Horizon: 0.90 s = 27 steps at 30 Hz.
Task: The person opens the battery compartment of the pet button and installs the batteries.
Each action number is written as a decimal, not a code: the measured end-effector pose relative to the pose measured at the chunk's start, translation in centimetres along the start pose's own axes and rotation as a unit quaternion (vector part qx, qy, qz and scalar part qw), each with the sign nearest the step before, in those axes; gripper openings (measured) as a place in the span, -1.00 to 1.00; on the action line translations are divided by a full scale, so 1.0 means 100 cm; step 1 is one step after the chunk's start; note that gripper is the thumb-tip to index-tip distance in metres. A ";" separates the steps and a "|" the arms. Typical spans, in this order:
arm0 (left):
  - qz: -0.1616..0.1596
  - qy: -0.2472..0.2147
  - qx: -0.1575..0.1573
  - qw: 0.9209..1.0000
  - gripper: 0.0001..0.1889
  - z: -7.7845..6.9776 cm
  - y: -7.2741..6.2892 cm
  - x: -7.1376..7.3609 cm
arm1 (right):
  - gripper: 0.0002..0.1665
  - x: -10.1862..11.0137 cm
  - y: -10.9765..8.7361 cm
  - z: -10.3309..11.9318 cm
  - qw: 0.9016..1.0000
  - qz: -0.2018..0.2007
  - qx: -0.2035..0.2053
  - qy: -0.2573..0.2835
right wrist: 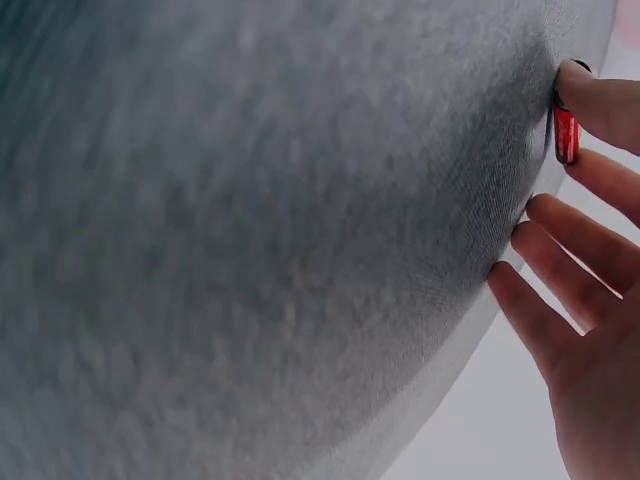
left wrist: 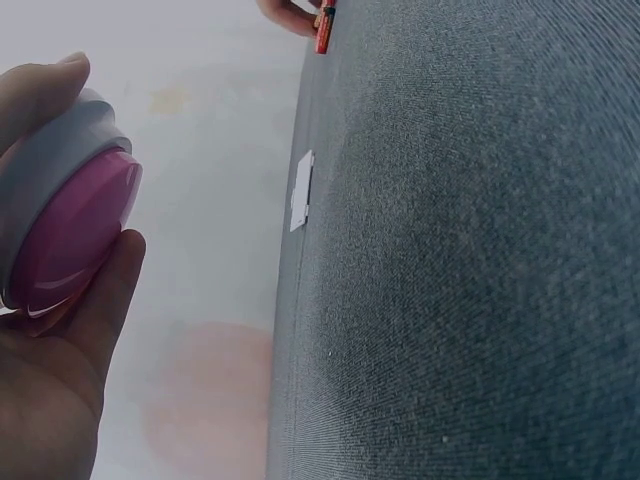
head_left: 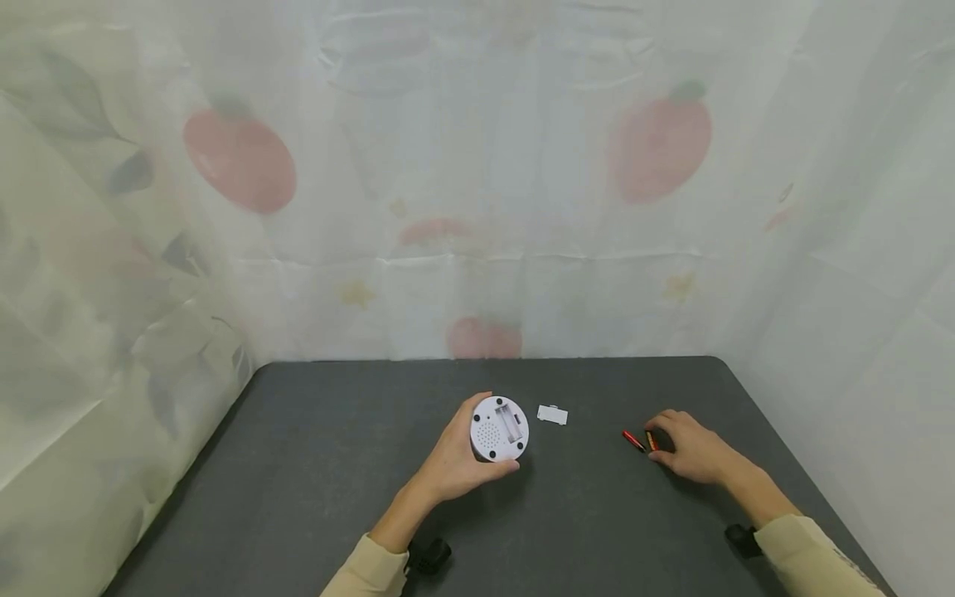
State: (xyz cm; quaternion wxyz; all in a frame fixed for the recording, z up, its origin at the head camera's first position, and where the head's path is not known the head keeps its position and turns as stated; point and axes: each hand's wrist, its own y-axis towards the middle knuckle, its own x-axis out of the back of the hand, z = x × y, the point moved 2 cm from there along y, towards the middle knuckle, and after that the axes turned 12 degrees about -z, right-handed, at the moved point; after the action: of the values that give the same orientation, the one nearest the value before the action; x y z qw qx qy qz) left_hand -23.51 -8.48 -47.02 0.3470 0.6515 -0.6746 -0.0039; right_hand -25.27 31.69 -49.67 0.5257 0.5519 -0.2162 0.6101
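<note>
Before me, left hand gripped a round device, lower centre, right hand pinched a battery, lower right, second battery lay beside, white cover between.

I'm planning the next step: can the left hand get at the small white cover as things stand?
Probably not: the left hand is gripping the round white device. The small white cover lies in the open close by on the dark table, so putting the device down would likely free the way.
</note>
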 end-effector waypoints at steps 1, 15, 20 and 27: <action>0.000 0.000 0.000 1.000 0.08 0.000 0.000 0.000 | -0.54 -0.001 0.000 0.000 1.000 -0.007 -0.002 0.004; -0.001 0.000 0.009 1.000 0.08 -0.002 0.001 -0.003 | -0.57 -0.005 0.004 0.010 0.983 -0.052 -0.055 0.166; 0.001 0.003 0.009 1.000 0.07 -0.001 0.001 -0.003 | -0.53 -0.006 0.006 0.017 0.969 -0.055 -0.094 0.222; 0.001 -0.002 0.010 1.000 0.07 -0.001 -0.001 -0.003 | -0.51 -0.006 0.015 0.034 0.948 -0.052 -0.119 0.292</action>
State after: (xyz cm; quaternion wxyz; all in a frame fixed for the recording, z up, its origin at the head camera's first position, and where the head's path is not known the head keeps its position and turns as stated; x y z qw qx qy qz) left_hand -23.45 -8.17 -47.13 0.3394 0.6539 -0.6762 0.0018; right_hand -25.17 28.03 -48.67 0.6581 0.2936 -0.0952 0.6867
